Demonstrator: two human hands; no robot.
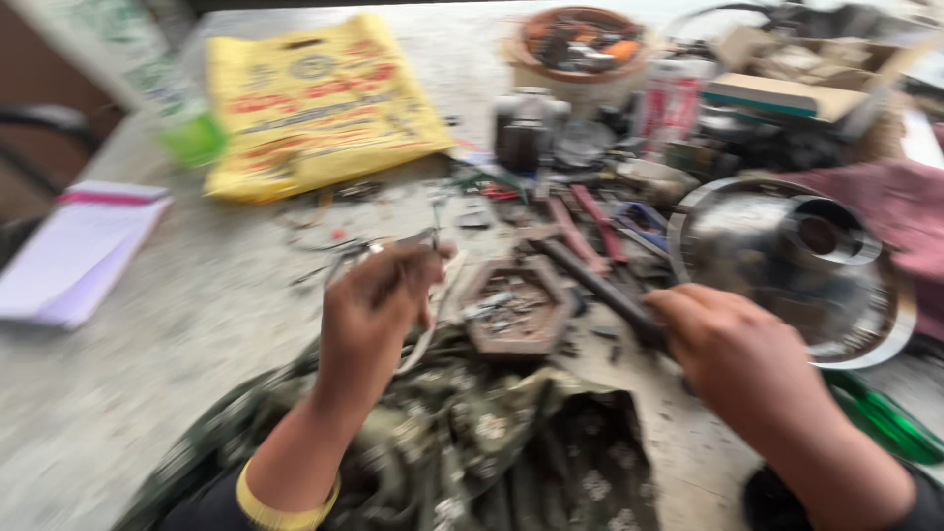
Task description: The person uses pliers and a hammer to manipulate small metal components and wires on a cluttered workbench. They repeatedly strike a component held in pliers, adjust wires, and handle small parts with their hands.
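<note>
At frame centre, a hexagonal tray [515, 307] holds small metal bits. The left hand [379, 295] pinches a thin tool; the right hand [733, 339] grips a dark rod [600, 285]. A round bowl [582, 44] of blurred oddments sits at the top.

Bare tabletop [177, 324] is lying open at left, between notepad [74, 251] and yellow bag [320, 103] | right side is being blocked by tool clutter [590, 211], hexagonal tray [516, 307], metal reflector [787, 265] | near edge is being covered by patterned cloth [472, 452]
</note>
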